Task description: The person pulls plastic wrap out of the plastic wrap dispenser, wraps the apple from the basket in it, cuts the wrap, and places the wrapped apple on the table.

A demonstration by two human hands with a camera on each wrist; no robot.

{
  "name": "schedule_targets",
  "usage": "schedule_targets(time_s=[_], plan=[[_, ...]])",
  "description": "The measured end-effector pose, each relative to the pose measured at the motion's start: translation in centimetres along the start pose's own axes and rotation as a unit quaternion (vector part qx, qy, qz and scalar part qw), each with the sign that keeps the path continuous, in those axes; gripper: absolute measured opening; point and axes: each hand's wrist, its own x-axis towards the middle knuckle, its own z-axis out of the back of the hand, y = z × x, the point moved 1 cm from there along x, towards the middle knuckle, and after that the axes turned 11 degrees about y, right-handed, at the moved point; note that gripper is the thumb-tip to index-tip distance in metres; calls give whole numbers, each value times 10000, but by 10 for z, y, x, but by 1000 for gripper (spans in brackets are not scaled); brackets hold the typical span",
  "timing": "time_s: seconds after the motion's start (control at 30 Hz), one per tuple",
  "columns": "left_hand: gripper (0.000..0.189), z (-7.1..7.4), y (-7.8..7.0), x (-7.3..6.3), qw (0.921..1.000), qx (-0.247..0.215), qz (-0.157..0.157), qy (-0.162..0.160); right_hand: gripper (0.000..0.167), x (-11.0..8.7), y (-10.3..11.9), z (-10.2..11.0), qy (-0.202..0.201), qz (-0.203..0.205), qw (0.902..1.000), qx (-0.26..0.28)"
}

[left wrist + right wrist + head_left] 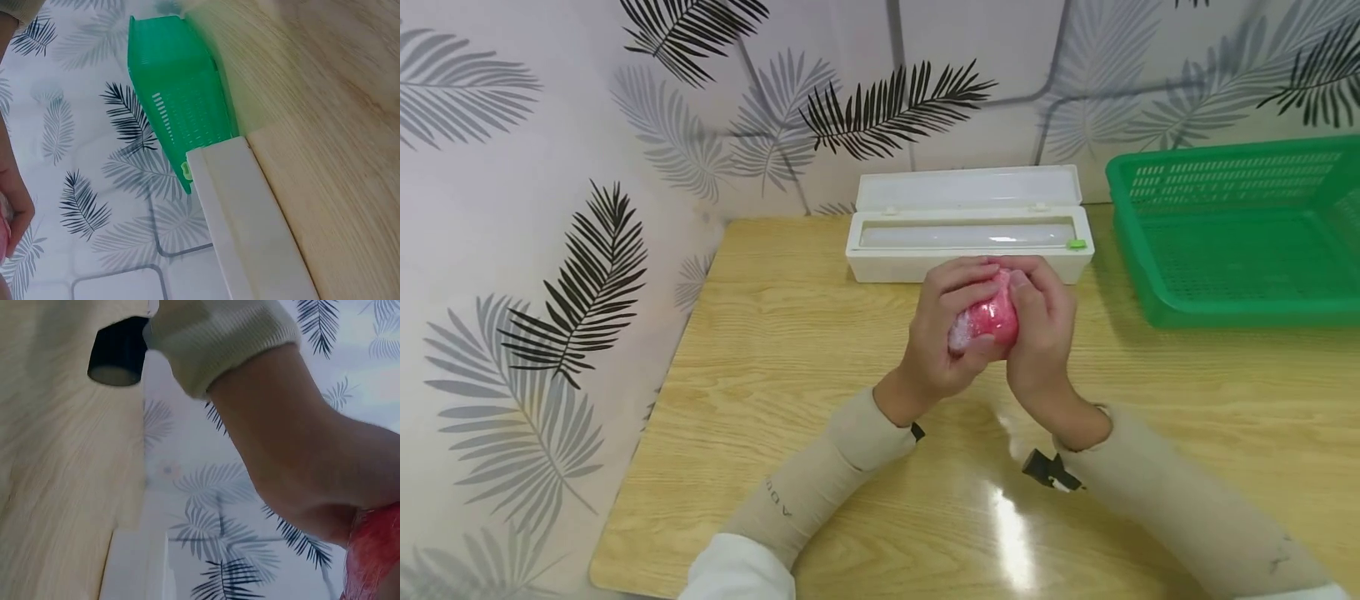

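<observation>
In the head view, a round red fruit-like thing wrapped in shiny clear cling film is held above the table. My left hand grips it from the left, fingers curled over its top and thumb below. From the right, my right hand holds it, with the thumb pressed on the film near the top. Whitish bunched film shows on its left side. The right wrist view catches part of the red wrapped thing beneath the hand; only a sliver appears at the left wrist view's edge. Its exact kind cannot be told.
Behind the hands stands a white cling film dispenser, lid up, with a film roll inside and a green slider. A green plastic basket is at the back right. The wooden table meets a leaf-patterned wall.
</observation>
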Motion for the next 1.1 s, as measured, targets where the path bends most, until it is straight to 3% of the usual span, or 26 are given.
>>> schedule_targets(time_s=[0.17, 0.3, 0.47, 0.57, 0.73, 0.87, 0.97, 1.1], plan=[[36, 0, -4, 2, 9990, 208, -142, -382, 30, -1, -1, -5, 70, 9, 10000, 30], [36, -3, -5, -1, 9982, 386, -39, -454, 31, -2, -2, -3, 249, -71, 9996, -150], [37, -6, -2, -3, 9973, 176, 594, -386, 31, 0, -5, 2, 476, -714, 9960, -262], [38, -9, -2, -3, 9933, -134, 1022, -514, 32, 0, -6, 2, 610, -690, 9950, -376], [36, -8, -6, -1, 9759, -1088, 1713, -808, 33, 1, -9, 1, 808, 331, 9925, -855], [36, -2, -13, 5, 9434, -2115, 2378, -938, 39, 3, -15, 0, 851, 1468, 9744, -1475], [38, 2, -17, 11, 9218, -2593, 2719, -959, 47, 3, -17, -1, 766, 2175, 9581, -1700], [39, 3, -20, 13, 9138, -2736, 2842, -970, 46, 5, -18, -4, 500, 2729, 9468, -1630]])
